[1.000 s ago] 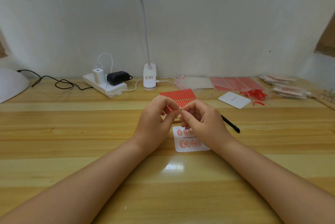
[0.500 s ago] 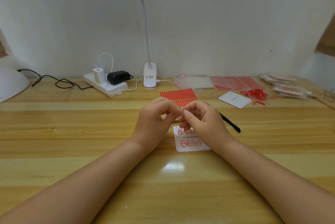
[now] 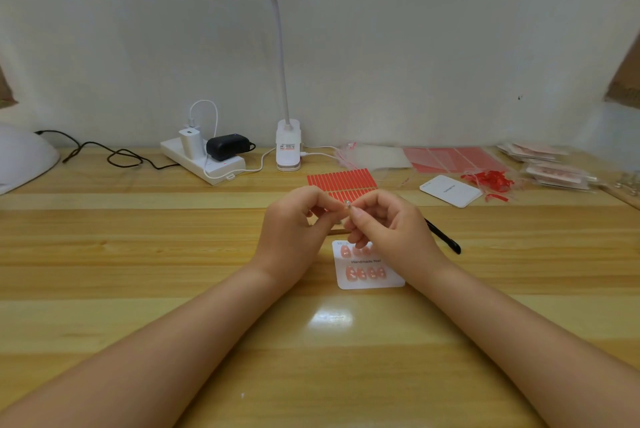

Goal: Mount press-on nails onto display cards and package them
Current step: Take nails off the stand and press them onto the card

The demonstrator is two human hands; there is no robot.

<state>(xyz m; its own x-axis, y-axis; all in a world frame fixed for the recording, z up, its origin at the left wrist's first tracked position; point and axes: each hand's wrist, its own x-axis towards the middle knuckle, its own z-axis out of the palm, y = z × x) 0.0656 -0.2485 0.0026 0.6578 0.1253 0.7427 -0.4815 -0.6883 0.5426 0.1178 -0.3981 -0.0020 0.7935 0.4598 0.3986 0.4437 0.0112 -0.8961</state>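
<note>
From the head camera, the person is sitting at a wooden table [image 3: 138,289] with both forearms reaching in from 6 o'clock. The left hand [image 3: 294,237] and the right hand [image 3: 391,230] are meeting just above the table's middle, fingers curled, and both are pinching one tiny pale piece [image 3: 347,206] between their fingertips. It is too small to say whether it is a nail or a bit of adhesive.

Directly beneath the right hand, toward 6 o'clock of the pinch, a white display card [image 3: 370,282] is lying flat on the table. It is carrying pink press-on nails [image 3: 366,272] in two rows; the lower row is showing four, while the upper row is partly hidden by the right hand's fingers.

At 12 o'clock of the hands, a sheet of red adhesive strips [image 3: 343,180] is lying flat, its near edge covered by the knuckles. At 3 o'clock of the right hand, a black pen-like tool [image 3: 445,240] is poking out from behind it. Further out toward 2 o'clock, a blank white card [image 3: 450,190] is lying at an angle, with red scraps [image 3: 491,181] just beside it and clear bags [image 3: 450,159] behind. At 11 o'clock, a white power strip [image 3: 204,164] is sitting near the wall, and a clip lamp [image 3: 288,147] is shining overhead.
</note>
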